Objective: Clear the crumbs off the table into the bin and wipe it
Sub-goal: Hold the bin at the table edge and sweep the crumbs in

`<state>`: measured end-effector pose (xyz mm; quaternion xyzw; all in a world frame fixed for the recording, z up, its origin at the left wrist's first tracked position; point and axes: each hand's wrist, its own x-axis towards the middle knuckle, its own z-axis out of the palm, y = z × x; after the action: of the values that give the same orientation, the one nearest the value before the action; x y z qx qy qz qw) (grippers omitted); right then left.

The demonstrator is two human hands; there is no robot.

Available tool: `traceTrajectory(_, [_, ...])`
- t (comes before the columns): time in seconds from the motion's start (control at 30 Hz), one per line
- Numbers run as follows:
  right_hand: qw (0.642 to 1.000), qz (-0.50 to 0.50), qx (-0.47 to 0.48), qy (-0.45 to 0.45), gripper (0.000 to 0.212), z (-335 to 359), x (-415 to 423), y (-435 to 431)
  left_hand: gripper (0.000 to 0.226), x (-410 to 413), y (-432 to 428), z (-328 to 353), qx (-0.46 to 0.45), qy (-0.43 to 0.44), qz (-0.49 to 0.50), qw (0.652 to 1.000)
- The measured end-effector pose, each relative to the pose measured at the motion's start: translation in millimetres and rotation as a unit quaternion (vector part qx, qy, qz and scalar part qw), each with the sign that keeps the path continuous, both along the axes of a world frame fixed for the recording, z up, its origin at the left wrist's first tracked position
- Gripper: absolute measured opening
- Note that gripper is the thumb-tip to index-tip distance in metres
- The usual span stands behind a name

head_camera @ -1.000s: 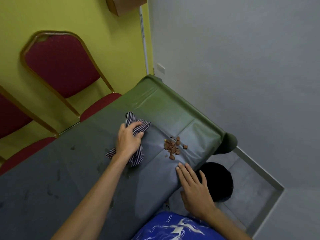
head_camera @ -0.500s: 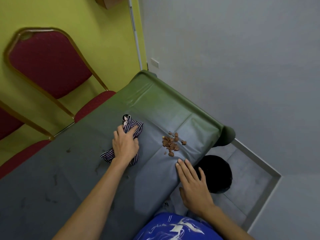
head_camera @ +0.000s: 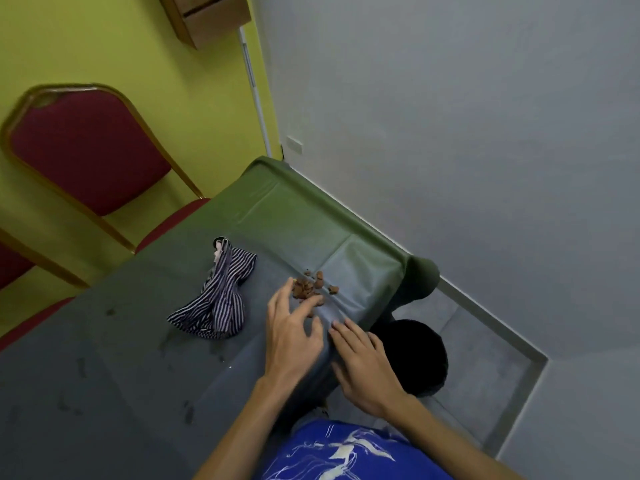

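While the striped cloth (head_camera: 218, 299) is lying loose on the table (head_camera: 104, 393), I am watching the left hand (head_camera: 294, 337) spreading empty fingers at the crumbs (head_camera: 306, 289), seemingly touching them; the right hand (head_camera: 367, 365) is resting flat and empty at the edge above the bin (head_camera: 422, 355).

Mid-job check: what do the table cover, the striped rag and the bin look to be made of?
Table cover: likely vinyl or coated fabric; dull sheen, sharp fold creases. Striped rag: soft woven cloth; it lies crumpled in loose folds. Bin: black, perhaps plastic or a bag liner; too dark to tell.
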<state>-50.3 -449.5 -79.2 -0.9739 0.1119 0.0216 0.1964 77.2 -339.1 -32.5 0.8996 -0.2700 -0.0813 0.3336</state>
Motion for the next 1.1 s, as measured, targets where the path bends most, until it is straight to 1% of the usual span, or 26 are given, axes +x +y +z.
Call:
traceTrajectory(0.07, [0.999, -0.035, 0.019, -0.016, 0.060, 5.9, -2.3, -11.9, 0.039, -22.2, -17.4, 0.8, -0.015, 0.032, -0.016, 0.999])
traceTrajectory(0.3, [0.985, -0.152, 0.075, -0.012, 0.059, 10.5, -48.7, -61.9, 0.040, -81.7, -65.0, -8.0, -0.004, 0.109, -0.051, 0.993])
traceTrajectory(0.5, [0.969, -0.218, 0.114, 0.027, 0.056, 0.9, -104.6, -90.2, 0.046, -123.6, -98.6, -29.6, 0.058, 0.176, -0.099, 0.978])
traceTrajectory(0.7, [0.953, -0.262, 0.132, 0.074, 0.059, -20.3, -153.6, -104.6, 0.049, -159.2, -122.9, -52.6, 0.096, 0.231, -0.108, 0.962])
traceTrajectory(0.87, [0.928, -0.316, 0.165, 0.105, 0.053, -39.4, -176.6, -111.6, 0.056, -170.9, -135.0, -67.7, 0.120, 0.247, -0.118, 0.954])
traceTrajectory(1.0, [0.907, -0.359, 0.181, 0.121, 0.053, -50.9, -184.1, -115.3, 0.056, -164.7, -141.9, -86.7, 0.156, 0.244, -0.141, 0.947])
traceTrajectory(1.1, [0.896, -0.384, 0.183, 0.129, 0.054, -72.7, -189.7, -120.1, 0.055, -157.3, -146.0, -109.9, 0.188, 0.241, -0.156, 0.939])
